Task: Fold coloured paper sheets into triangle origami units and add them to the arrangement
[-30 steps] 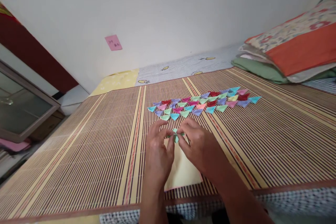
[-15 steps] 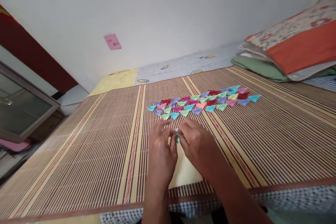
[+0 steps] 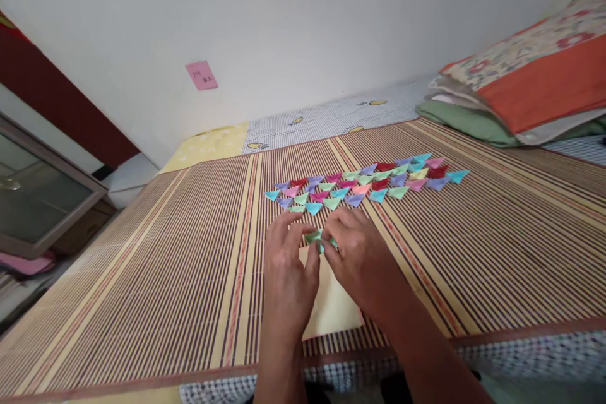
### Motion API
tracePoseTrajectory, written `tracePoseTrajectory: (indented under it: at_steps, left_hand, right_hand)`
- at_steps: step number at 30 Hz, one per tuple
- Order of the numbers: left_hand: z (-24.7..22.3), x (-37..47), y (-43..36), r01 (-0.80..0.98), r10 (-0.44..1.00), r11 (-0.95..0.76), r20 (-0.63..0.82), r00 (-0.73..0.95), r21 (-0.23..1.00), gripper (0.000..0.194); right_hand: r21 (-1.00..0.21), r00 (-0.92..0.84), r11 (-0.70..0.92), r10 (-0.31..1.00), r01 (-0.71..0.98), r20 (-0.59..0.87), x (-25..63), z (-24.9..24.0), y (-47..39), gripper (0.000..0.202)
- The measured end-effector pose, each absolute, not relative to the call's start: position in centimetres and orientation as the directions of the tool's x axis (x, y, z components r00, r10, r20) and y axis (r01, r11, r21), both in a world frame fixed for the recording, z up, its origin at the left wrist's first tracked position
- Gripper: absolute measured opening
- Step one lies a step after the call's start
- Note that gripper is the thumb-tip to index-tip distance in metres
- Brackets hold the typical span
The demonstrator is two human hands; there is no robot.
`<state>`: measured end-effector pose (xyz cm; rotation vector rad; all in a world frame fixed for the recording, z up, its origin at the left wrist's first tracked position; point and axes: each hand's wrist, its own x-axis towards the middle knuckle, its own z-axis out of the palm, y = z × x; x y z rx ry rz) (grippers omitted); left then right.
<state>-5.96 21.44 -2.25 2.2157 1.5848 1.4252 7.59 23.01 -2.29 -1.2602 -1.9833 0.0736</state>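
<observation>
A small light green folded paper (image 3: 314, 237) lies between my hands, over the far end of a pale yellow sheet (image 3: 334, 306). My right hand (image 3: 353, 249) pinches its right part between thumb and fingers. At its left side is my left hand (image 3: 290, 259), thumb tip at the paper's lower edge, index finger lifted a little away and the fingers apart. Just beyond my hands, several rows of small folded paper triangles (image 3: 347, 184) in blue, green, pink, red, purple and yellow lie on the striped mat (image 3: 203, 278).
Behind the mat is a white wall with a pink note (image 3: 201, 75). Folded bedding (image 3: 544, 82) with an orange band is stacked at the right back. A glass-fronted cabinet (image 3: 42, 189) stands at the left. Checked cloth (image 3: 534, 353) shows along the near edge.
The left index finger has moved away from the green paper, so more of the paper shows between my hands. My right hand keeps its pinch.
</observation>
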Motion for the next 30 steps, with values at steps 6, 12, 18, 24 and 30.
tracePoseTrajectory:
  at_steps: [6,12,18,24,30]
  left_hand:
    - [-2.0,-6.0,21.4,0.706,0.789,-0.444,0.614,0.016,0.552,0.016]
    - [-1.5,-5.9,21.2,-0.069,0.948,-0.212,0.188,-0.256,0.975,0.03]
    - [-2.5,-5.1,21.8,-0.568,0.991,0.1,-0.135,-0.018,0.817,0.046]
    - [-3.7,-5.7,22.9,-0.654,0.985,0.089,-0.164,-0.054,0.751,0.03]
    - [-3.8,-6.2,22.7,-0.517,0.993,0.114,-0.101,0.053,0.849,0.038]
  right_hand:
    - [-0.429,-0.228,0.517,0.794,0.74,0.564,7.7,-2.2,23.0,0.017]
    - [-0.512,-0.095,0.533,0.75,0.674,0.655,7.7,-2.1,23.3,0.017]
    - [-0.531,-0.082,0.509,0.769,0.677,0.634,6.8,-2.2,23.2,0.013]
    - [-0.732,-0.121,0.524,0.84,0.435,0.529,8.3,-1.3,23.3,0.012]
    - [-0.865,-0.136,0.368,0.93,0.342,0.342,9.5,-1.8,24.2,0.011]
